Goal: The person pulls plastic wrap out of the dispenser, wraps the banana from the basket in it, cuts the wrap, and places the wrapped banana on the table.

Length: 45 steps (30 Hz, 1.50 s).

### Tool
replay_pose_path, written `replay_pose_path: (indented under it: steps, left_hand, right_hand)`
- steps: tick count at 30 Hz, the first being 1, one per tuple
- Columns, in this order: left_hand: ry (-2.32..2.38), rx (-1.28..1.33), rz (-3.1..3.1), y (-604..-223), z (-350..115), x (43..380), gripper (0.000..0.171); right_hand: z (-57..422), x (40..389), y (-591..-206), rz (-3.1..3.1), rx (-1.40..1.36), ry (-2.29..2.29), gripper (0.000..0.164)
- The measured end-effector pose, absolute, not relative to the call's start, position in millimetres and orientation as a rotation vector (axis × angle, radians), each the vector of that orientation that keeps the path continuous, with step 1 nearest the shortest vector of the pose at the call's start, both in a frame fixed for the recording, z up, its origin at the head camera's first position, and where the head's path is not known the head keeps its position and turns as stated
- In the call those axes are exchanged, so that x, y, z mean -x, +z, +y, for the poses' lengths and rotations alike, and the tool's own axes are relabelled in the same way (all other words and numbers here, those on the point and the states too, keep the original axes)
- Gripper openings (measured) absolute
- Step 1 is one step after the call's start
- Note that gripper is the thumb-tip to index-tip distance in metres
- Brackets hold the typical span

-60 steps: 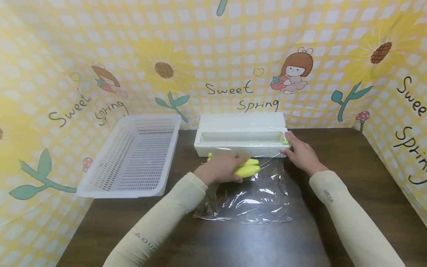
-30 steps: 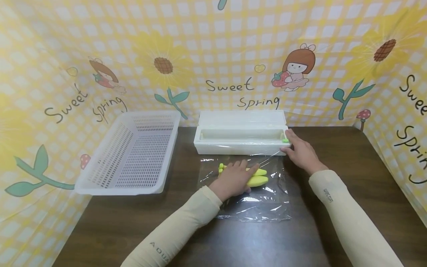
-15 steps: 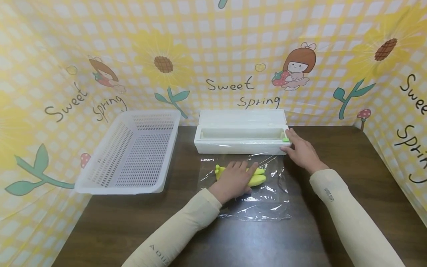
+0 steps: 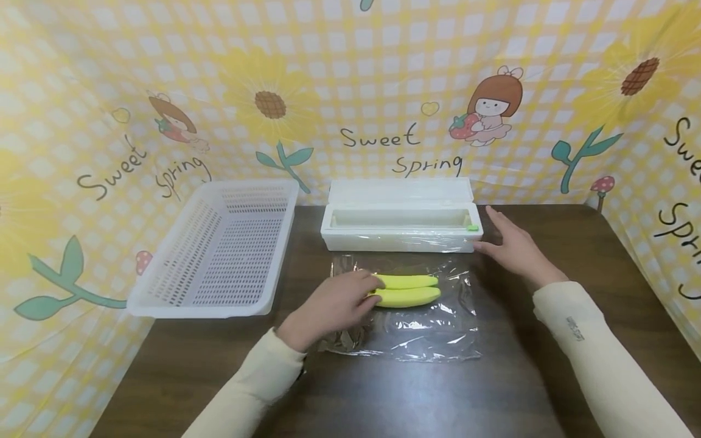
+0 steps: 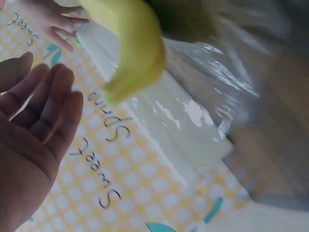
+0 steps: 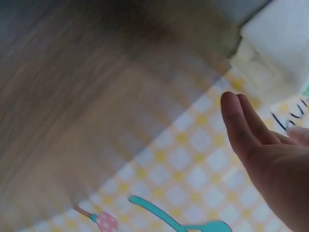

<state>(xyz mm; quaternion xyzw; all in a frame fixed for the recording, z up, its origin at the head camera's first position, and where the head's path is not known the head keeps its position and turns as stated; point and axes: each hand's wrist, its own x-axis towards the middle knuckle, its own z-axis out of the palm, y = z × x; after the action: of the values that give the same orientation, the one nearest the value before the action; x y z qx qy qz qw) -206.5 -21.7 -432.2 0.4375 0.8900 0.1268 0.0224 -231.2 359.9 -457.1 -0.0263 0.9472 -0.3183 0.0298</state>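
A bunch of yellow bananas [image 4: 408, 296] lies on a sheet of clear cling film [image 4: 432, 334] spread on the table. My left hand [image 4: 336, 304] is at the stem end, which it hides in the head view. In the left wrist view the fingers of the left hand [image 5: 41, 111] are loosely bent with nothing between them, apart from the banana [image 5: 140, 48]. Behind the bananas stands a white cling film dispenser [image 4: 402, 242], its lid raised and a green slider [image 4: 472, 228] at its right end. Just right of it my right hand [image 4: 520, 246] is held with fingers extended, holding nothing.
A white perforated plastic basket [image 4: 274, 292] stands on the left of the dark wooden table [image 4: 438, 395]. A yellow checked cloth [image 4: 378, 79] with printed flowers forms the back and sides. The film runs up to the dispenser's front.
The left hand set the bananas down on the film, pressed on them, then drew back left off them. The right hand has left the dispenser's right end and moved slightly right.
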Motion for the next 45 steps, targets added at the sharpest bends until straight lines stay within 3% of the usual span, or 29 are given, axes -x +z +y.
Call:
replay_pose_path:
  steps: [5,10,15,19,30,45]
  left_hand:
    - [0.379,-1.240,2.671,-439,-57,194,0.005]
    - [0.266,-1.155,2.600,-455,-74,183,0.021]
    - [0.153,-1.161,2.656,-472,-81,174,0.031]
    - [0.116,-1.216,2.743,-484,-86,169,0.018]
    - [0.090,-1.322,2.788,-490,-94,156,0.009]
    - [0.203,-1.330,2.718,-485,-107,143,0.012]
  right_hand:
    - [350,198,-448,2.982,0.230,-0.796,0.056]
    - [326,144,-455,2.970,0.532,-0.644,0.016]
    - [301,100,-472,2.954,0.729,-0.505,0.026]
    - [287,84,-485,3.032,0.811,-0.322,0.032]
    - [272,66,-499,3.227,0.958,-0.044,0.014]
    - [273,46,-497,3.301,1.005,-0.160,0.022]
